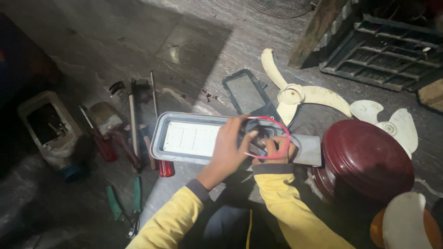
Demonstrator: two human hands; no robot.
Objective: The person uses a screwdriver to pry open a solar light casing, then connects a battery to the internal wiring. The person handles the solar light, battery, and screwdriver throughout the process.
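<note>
The person is kneeling over a flat grey LED light panel (194,138) lying on the stone floor (138,41), its white diode board facing up. The left hand (229,150) is spreading over the panel's right end, fingers curling down onto the housing, while the right hand (277,148) is pinching at the dark driver compartment, where a red wire (281,129) is looping up and round. That loop looks to be the weak point: a tug could pull it off its joint (the joint itself is hidden by the fingers). The left palm is also pressing near the bare diodes, which could crack. Screwdrivers (134,133) and green-handled pliers (122,205) are lying near the panel's left end, and a maroon fan motor housing (364,159) is sitting just beside its right end.
</note>
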